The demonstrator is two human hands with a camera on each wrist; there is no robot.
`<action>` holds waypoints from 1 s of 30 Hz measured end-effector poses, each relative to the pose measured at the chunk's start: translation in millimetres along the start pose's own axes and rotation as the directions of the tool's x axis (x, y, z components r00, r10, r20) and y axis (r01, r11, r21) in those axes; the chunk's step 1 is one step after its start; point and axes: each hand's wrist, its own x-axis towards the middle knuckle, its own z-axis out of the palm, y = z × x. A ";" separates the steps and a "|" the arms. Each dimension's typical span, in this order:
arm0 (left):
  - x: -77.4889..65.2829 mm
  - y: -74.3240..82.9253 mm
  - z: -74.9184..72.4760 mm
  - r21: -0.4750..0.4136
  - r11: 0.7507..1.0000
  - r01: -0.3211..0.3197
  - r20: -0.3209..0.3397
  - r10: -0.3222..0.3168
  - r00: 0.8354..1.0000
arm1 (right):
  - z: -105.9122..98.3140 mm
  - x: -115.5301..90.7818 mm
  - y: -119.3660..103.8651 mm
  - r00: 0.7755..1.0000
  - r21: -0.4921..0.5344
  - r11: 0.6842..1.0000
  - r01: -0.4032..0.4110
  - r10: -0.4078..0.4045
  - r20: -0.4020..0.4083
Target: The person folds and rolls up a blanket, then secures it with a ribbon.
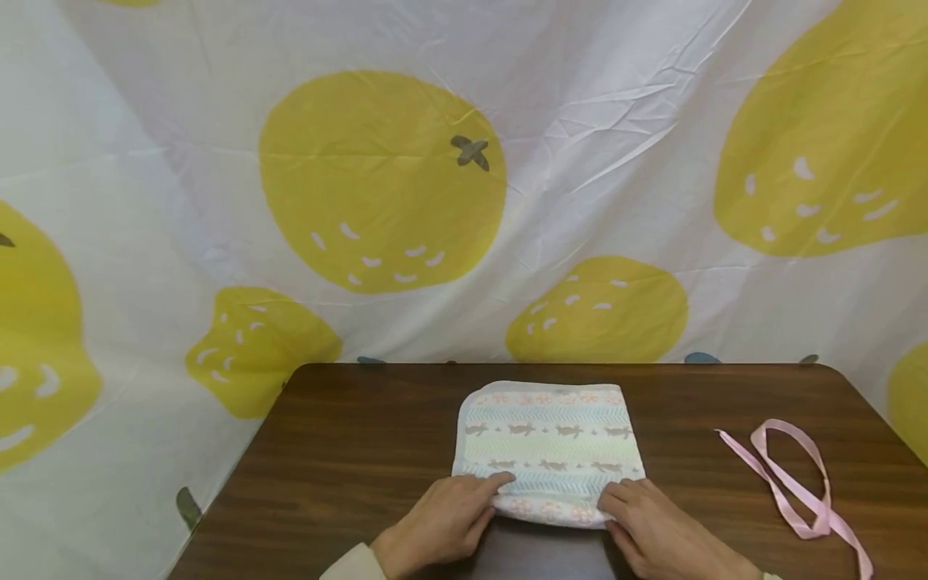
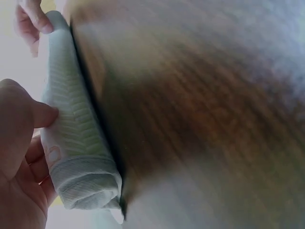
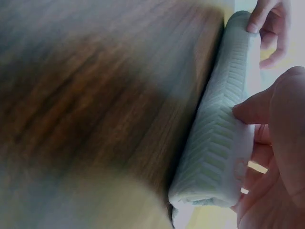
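A white cloth [image 1: 547,443] with rows of grey animals, pink flowers and pale zigzag bands lies on the dark wooden table [image 1: 348,451]. Its near edge is turned into a thick roll, whose spiral end shows in the left wrist view. My left hand [image 1: 445,515] pinches the left part of this roll, thumb on the near side and fingers behind. At the right part, my right hand [image 1: 663,524] grips the same roll in the same way. The rest of the cloth spreads flat beyond the hands.
A pink ribbon [image 1: 819,515] lies loosely looped on the table to the right of my right hand. Behind the table's far edge hangs a white curtain [image 1: 406,322] printed with large yellow fruits.
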 end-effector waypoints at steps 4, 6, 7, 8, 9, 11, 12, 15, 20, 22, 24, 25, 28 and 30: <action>2.7 -2.1 -3.9 -0.079 0.997 0.026 0.020 -0.024 1.000 | -1.7 2.0 -0.1 0.999 0.088 0.995 -0.043 0.040 0.031; 4.1 -3.7 -5.3 -0.129 0.991 0.042 0.038 -0.038 0.999 | -1.7 2.4 0.9 0.998 0.128 0.990 -0.059 0.055 0.034; 5.0 -4.8 -5.7 -0.151 0.987 0.051 0.046 -0.044 0.998 | -1.5 2.6 1.6 0.998 0.148 0.987 -0.060 0.056 0.031; 5.7 -5.9 -6.1 -0.172 0.983 0.060 0.054 -0.052 0.997 | -1.0 2.4 2.6 0.998 0.165 0.985 -0.057 0.054 0.023; 6.6 -7.2 -6.3 -0.188 0.980 0.068 0.060 -0.058 0.997 | -0.6 2.2 3.6 0.999 0.169 0.984 -0.054 0.053 0.013; 8.3 -9.8 -6.1 -0.215 0.973 0.085 0.065 -0.073 0.995 | 0.6 1.6 5.9 0.998 0.169 0.984 -0.054 0.056 -0.010; 9.0 -11.1 -5.9 -0.228 0.969 0.094 0.068 -0.081 0.994 | 1.3 1.4 7.2 0.998 0.165 0.985 -0.056 0.060 -0.018; 10.8 -14.7 -4.3 -0.252 0.961 0.119 0.083 -0.101 0.991 | 3.0 1.1 10.9 0.996 0.164 0.983 -0.085 0.088 -0.012; 13.4 -20.0 -0.6 -0.281 0.947 0.155 0.122 -0.125 0.985 | 4.8 1.0 18.0 0.986 0.180 0.970 -0.163 0.155 0.057; 15.0 -22.3 0.7 -0.305 0.937 0.171 0.140 -0.133 0.981 | 4.7 0.9 21.1 0.981 0.184 0.964 -0.190 0.178 0.081; 17.0 -24.2 1.1 -0.328 0.926 0.185 0.151 -0.142 0.978 | 4.8 1.1 24.0 0.977 0.189 0.960 -0.207 0.192 0.094; 17.9 -25.1 1.4 -0.338 0.922 0.191 0.155 -0.146 0.977 | 4.9 1.3 25.4 0.976 0.194 0.958 -0.213 0.197 0.097; 19.4 -27.4 2.3 -0.362 0.904 0.228 0.170 -0.176 0.970 | 5.9 2.5 28.8 0.974 0.217 0.951 -0.221 0.206 0.091; 20.1 -28.8 3.2 -0.376 0.890 0.259 0.175 -0.207 0.963 | 6.3 3.8 30.9 0.973 0.239 0.944 -0.228 0.213 0.088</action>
